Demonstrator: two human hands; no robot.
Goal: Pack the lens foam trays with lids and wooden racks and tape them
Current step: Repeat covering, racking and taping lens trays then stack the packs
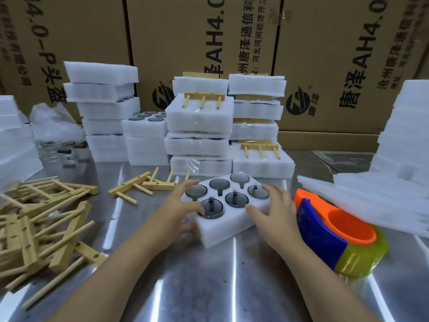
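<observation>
A white foam tray [228, 225] with several dark round lenses in its pockets lies on the metal table in front of me. My left hand [183, 210] grips its left end, thumb under the near corner and fingers over the top. My right hand [275, 212] rests on its right end with the fingers spread and fairly straight. Two loose wooden racks [148, 183] lie just left of the tray. A heap of thin foam lids [371, 194] lies at the right. An orange and blue tape dispenser [334, 231] with yellowish tape sits beside my right hand.
Stacks of packed foam trays [199, 129], some with wooden racks taped on top, stand behind the tray. A pile of wooden racks [39, 219] fills the left. A plastic bag [55, 126] sits at back left. Cardboard boxes [209, 43] wall off the rear.
</observation>
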